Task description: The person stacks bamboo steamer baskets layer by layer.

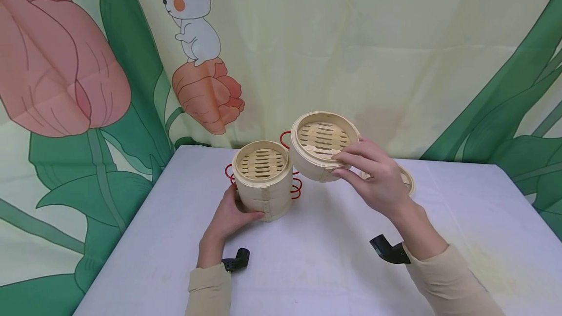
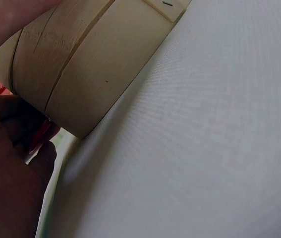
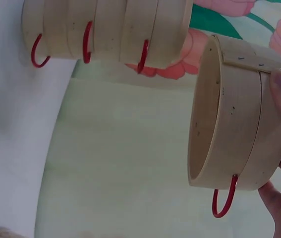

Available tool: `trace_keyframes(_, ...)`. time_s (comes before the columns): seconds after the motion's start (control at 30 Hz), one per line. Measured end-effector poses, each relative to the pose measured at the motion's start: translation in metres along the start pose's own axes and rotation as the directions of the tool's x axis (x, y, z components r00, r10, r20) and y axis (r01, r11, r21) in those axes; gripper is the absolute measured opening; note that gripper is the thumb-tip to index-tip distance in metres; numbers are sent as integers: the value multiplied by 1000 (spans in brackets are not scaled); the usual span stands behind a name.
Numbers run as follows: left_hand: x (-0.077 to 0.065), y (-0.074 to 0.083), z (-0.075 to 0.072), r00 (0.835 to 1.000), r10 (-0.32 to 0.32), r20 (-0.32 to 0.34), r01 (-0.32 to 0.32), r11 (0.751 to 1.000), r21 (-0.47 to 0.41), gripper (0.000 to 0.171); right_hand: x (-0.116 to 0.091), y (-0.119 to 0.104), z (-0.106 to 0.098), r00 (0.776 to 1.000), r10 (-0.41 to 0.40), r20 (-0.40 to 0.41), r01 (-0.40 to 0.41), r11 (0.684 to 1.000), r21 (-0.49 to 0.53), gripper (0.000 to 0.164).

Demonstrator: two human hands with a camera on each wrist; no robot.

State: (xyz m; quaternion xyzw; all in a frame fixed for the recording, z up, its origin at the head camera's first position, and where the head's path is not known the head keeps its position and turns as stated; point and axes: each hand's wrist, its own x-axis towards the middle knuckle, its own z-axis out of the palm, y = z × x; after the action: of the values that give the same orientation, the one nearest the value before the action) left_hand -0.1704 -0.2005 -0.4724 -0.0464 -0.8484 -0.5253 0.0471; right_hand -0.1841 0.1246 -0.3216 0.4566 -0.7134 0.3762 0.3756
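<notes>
A stack of round bamboo steamer baskets (image 1: 268, 199) with red loop handles stands upright on the table, its slatted top facing up. My left hand (image 1: 228, 216) grips the stack low on its left side, thumb across the front; the left wrist view shows the fingers curled by a red handle. Raised to the right of the stack's top, a single steamer basket (image 1: 322, 140) tilts in my right hand (image 1: 373, 174), which pinches its right rim. From the right wrist view, this basket (image 3: 237, 119) hangs apart from the stack (image 3: 110, 29), its hollow underside partly showing.
Behind my right hand lies another round bamboo piece (image 1: 407, 181), mostly hidden. A white cloth covers the table (image 1: 307, 267). Close behind the table hangs a printed curtain (image 1: 395, 62) with flowers and a rabbit.
</notes>
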Motion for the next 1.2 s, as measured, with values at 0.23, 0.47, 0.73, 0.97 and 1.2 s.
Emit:
trace_keyframes(0.23, 0, -2, 0, 1000, -18, -12, 18, 1000, 18, 103, 14, -2, 12, 1000, -7, 25, 7, 1000, 12, 30)
trace_keyframes(0.47, 0, -2, 0, 1000, -25, -12, 26, 1000, 18, 105, 24, -5, 23, 1000, -20, 7, 20, 999, 42, 29)
trace_keyframes(0.73, 1, -1, 1, 999, -39, -12, 40, 999, 21, 105, 32, -7, 37, 1000, 22, 6, -23, 996, 87, 30)
trace_keyframes(0.97, 1, -2, 0, 999, -38, -14, 38, 999, 28, 103, 34, -6, 50, 1000, 23, 7, -23, 993, 111, 26)
trace_keyframes(1.2, 1, -4, 0, 1000, -23, -14, 23, 1000, 16, 102, 39, -9, 66, 999, 26, 19, -28, 993, 118, 27)
